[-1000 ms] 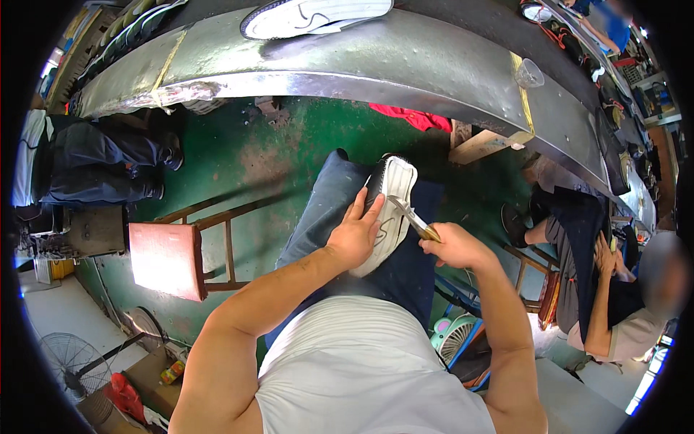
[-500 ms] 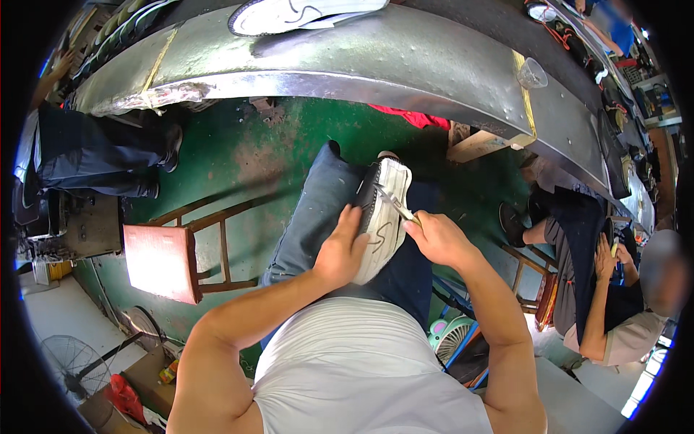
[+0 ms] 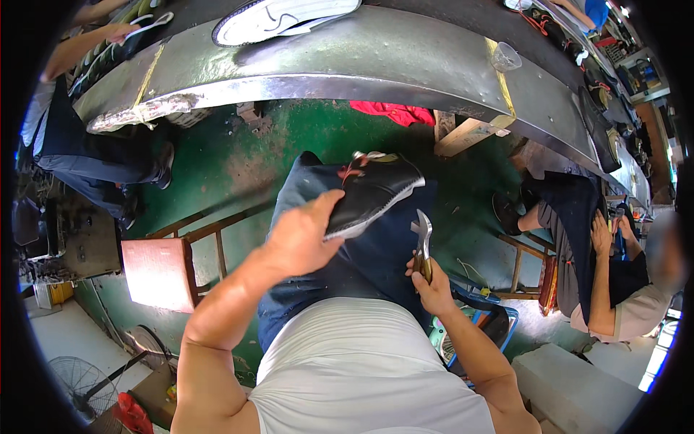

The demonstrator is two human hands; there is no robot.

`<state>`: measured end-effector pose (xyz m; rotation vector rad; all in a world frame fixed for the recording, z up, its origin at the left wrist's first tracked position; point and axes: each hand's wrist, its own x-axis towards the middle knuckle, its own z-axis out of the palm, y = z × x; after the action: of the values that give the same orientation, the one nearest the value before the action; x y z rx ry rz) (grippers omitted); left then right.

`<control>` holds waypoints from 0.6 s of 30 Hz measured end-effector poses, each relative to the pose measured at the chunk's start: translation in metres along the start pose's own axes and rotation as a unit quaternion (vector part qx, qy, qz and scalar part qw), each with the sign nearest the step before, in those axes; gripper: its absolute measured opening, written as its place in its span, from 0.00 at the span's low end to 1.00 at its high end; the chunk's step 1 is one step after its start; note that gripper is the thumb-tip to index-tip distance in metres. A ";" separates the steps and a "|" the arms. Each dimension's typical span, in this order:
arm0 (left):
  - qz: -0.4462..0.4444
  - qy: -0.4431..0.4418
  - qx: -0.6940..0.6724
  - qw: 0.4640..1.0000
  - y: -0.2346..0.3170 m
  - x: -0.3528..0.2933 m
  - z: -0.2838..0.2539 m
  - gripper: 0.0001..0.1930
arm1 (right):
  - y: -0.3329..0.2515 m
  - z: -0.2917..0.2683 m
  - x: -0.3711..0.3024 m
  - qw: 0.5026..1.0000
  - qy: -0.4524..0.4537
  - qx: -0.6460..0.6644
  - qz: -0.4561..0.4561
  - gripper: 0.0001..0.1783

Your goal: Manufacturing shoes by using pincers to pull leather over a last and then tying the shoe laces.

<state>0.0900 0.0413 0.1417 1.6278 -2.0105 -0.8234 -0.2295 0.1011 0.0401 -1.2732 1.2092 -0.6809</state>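
My left hand (image 3: pixel 303 230) is closed on a black shoe (image 3: pixel 370 194) with a pale stitched lower edge and red laces. The shoe lies above my thighs, upper side facing up and its toe pointing right; its underside is hidden. To the right of it, clear of the shoe, my right hand (image 3: pixel 432 283) grips a pair of pincers (image 3: pixel 423 235) by the brownish handle. Their curved silver head points away from me.
Ahead runs a metal bench edge (image 3: pixel 318 50) bearing another white-bottomed shoe (image 3: pixel 282 20) and a clear cup (image 3: pixel 505 56). A padded stool (image 3: pixel 155 271) stands at left. Co-workers are at the far left and at the right, one seated (image 3: pixel 614 289). A small fan stands by my right side.
The shoe has been turned from its white underside to its black upper. My right hand has drawn the pincers back off it, toward the right. At far left a co-worker's hand has reached over the bench.
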 end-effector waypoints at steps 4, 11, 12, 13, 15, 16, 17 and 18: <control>0.100 0.056 -0.206 0.972 0.045 0.034 -0.055 0.31 | 0.009 -0.002 -0.003 0.999 0.015 -0.031 -0.005 0.22; -0.163 -0.096 -0.213 0.959 0.016 0.132 0.017 0.25 | -0.022 -0.020 0.006 0.996 -0.031 -0.083 0.021 0.14; -0.153 -0.108 -0.240 0.953 -0.009 0.126 0.047 0.27 | -0.033 -0.021 0.007 0.993 -0.048 -0.102 0.035 0.14; -0.144 -0.120 -0.267 0.945 -0.025 0.110 0.072 0.28 | -0.043 -0.023 0.009 0.989 -0.065 -0.120 0.047 0.15; -0.078 0.009 -0.385 0.920 -0.027 0.056 0.097 0.27 | -0.057 -0.030 0.016 0.983 -0.093 -0.155 0.037 0.18; -0.081 0.004 -0.384 0.920 -0.028 0.044 0.090 0.27 | -0.063 -0.030 0.015 0.973 -0.125 -0.192 0.031 0.21; -0.126 -0.026 -0.300 0.945 -0.024 0.033 0.078 0.24 | -0.070 -0.031 0.017 0.974 -0.124 -0.188 0.036 0.21; -0.167 -0.052 -0.213 0.961 -0.020 0.027 0.071 0.22 | -0.078 -0.034 0.026 0.965 -0.153 -0.211 0.025 0.24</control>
<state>0.0519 0.0248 0.0751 1.7068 -1.4920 -1.3802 -0.2357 0.0475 0.1112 -1.6238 1.1562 -0.1760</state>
